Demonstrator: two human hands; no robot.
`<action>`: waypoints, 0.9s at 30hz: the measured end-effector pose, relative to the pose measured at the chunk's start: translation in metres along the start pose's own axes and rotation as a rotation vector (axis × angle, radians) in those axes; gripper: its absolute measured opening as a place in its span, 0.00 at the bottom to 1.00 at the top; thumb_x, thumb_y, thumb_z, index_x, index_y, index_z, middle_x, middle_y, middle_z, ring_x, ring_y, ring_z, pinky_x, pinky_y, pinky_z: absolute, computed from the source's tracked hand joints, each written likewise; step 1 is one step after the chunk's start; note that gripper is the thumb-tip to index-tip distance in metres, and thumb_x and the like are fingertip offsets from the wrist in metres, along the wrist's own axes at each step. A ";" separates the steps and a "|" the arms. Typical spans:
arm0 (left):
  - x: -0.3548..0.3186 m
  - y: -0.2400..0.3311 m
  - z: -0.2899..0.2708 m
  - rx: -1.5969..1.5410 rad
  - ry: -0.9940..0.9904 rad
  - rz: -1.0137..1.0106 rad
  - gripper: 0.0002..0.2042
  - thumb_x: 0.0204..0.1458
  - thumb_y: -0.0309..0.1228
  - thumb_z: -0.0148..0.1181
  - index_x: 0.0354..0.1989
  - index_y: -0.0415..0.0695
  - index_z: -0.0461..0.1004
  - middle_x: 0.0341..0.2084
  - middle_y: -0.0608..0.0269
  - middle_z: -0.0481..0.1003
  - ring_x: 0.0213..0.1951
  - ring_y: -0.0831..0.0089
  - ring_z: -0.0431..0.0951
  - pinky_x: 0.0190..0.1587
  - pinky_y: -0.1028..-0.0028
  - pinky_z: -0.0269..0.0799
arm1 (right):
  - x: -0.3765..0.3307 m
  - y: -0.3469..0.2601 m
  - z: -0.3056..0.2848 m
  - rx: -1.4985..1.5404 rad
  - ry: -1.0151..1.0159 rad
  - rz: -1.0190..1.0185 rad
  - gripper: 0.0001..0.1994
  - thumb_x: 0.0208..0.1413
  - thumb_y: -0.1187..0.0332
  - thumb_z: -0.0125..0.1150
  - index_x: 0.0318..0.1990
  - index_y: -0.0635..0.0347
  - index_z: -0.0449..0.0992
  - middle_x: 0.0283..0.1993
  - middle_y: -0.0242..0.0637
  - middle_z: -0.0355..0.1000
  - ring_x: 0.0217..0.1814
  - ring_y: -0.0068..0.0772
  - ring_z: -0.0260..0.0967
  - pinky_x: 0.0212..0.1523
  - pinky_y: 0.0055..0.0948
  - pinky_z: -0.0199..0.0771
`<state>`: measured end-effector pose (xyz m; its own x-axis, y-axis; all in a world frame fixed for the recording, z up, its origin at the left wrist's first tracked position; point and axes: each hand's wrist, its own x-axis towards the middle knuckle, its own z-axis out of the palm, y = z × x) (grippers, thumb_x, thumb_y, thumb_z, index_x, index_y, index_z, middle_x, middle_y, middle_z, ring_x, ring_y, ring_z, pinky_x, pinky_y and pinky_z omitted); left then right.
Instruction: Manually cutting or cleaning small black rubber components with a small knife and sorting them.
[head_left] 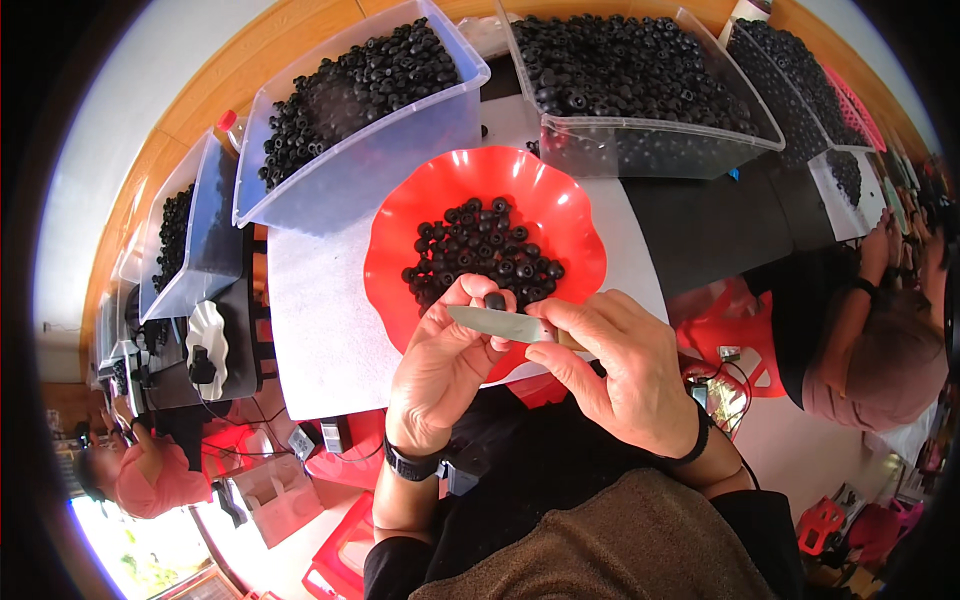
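Head view: knife between the hands, seemingly touching a black piece.

Background: smooth white wall at upper left, bordered by a long orange-brown wood band that arcs across the top, its curve at least partly from the lens. Furniture: flat matte-black tabletop, partly covered by a thin white sheet. Right of the sheet, just beyond the table edge, a red plastic seat; a second red plastic piece of furniture stands low on the left, form partly cut off. Floor: pale, smooth. Lower left, a bright glazed or open area with blurred greenery beyond—window or doorway, cannot tell. Light strongest there—adjacent floor washed nearly white.
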<state>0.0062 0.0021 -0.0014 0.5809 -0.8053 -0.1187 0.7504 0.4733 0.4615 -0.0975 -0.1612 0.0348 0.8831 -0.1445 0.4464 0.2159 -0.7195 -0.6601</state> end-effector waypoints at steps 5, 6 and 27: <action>-0.001 -0.001 -0.004 -0.009 -0.004 0.007 0.07 0.55 0.22 0.57 0.42 0.40 0.70 0.36 0.59 0.73 0.36 0.74 0.72 0.44 0.77 0.70 | -0.001 0.001 0.002 0.007 0.020 0.011 0.14 0.50 0.63 0.67 0.40 0.61 0.76 0.26 0.35 0.70 0.26 0.37 0.67 0.25 0.34 0.68; -0.001 0.000 -0.005 0.010 -0.013 0.016 0.06 0.56 0.21 0.56 0.41 0.40 0.70 0.36 0.58 0.73 0.36 0.74 0.72 0.44 0.77 0.70 | 0.000 0.001 0.003 0.009 0.019 0.011 0.14 0.50 0.63 0.67 0.40 0.61 0.76 0.26 0.35 0.70 0.26 0.37 0.67 0.25 0.34 0.68; -0.003 0.007 0.004 0.068 0.002 -0.021 0.03 0.56 0.25 0.58 0.37 0.42 0.72 0.31 0.59 0.70 0.31 0.76 0.68 0.37 0.80 0.66 | 0.004 0.015 -0.005 0.159 0.084 0.207 0.11 0.55 0.66 0.64 0.39 0.66 0.77 0.29 0.42 0.74 0.29 0.41 0.73 0.30 0.32 0.71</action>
<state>0.0081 0.0059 0.0057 0.5659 -0.8140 -0.1312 0.7394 0.4306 0.5176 -0.0930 -0.1761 0.0300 0.8792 -0.3381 0.3358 0.1026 -0.5540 -0.8262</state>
